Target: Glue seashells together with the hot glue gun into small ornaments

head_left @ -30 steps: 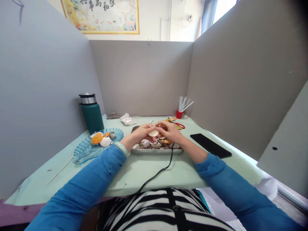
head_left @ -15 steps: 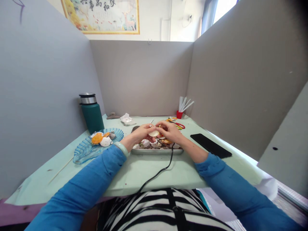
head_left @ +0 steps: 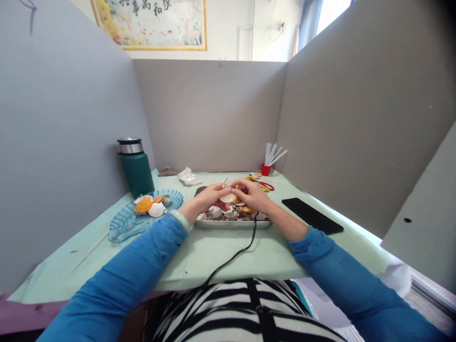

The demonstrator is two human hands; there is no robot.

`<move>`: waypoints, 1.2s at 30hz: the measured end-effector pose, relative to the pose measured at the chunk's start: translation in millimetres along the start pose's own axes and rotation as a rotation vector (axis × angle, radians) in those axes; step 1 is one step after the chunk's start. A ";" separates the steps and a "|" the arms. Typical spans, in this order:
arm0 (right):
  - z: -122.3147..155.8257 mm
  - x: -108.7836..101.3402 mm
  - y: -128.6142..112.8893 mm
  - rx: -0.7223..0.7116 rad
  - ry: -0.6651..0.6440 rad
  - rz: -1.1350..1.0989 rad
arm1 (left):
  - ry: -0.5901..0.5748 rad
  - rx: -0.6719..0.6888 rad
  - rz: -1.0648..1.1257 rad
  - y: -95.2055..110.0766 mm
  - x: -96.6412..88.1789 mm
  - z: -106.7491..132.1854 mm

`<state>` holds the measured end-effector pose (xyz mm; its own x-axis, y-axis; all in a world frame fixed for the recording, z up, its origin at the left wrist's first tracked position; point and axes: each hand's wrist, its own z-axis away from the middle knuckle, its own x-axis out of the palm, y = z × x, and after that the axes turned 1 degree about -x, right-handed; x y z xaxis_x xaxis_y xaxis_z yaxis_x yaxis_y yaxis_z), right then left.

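Note:
Both my hands meet over a metal tray (head_left: 231, 224) filled with several shells and pebbles. My left hand (head_left: 208, 196) and my right hand (head_left: 252, 194) pinch a pale cream shell (head_left: 227, 197) between their fingertips, just above the tray. Both hands are closed on it. A black cable (head_left: 235, 254) runs from under my right hand toward my body.
A blue shell-shaped glass dish (head_left: 142, 216) with orange and white shells lies at left, a green flask (head_left: 135, 167) behind it. A black phone (head_left: 312, 215) lies at right. Red scissors (head_left: 265, 185), a red cup of white sticks (head_left: 267, 164) and crumpled paper (head_left: 188, 176) sit at the back. Grey partitions enclose the table.

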<state>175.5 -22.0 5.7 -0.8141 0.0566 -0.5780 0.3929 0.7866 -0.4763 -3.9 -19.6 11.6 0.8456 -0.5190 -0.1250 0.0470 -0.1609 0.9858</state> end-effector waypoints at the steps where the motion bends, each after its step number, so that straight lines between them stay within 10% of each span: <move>1: 0.0 0.0 0.3 0.000 -0.002 0.000 | 0.000 -0.001 0.000 -0.1 -0.1 -0.1; 36: -0.5 0.2 2.3 -0.040 -0.009 0.088 | 0.004 -0.040 0.009 -1.2 0.9 -1.2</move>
<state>176.1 -19.9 4.8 -0.7734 0.1214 -0.6223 0.4452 0.8028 -0.3967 -2.6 -18.9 10.4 0.8483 -0.5167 -0.1156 0.0605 -0.1223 0.9906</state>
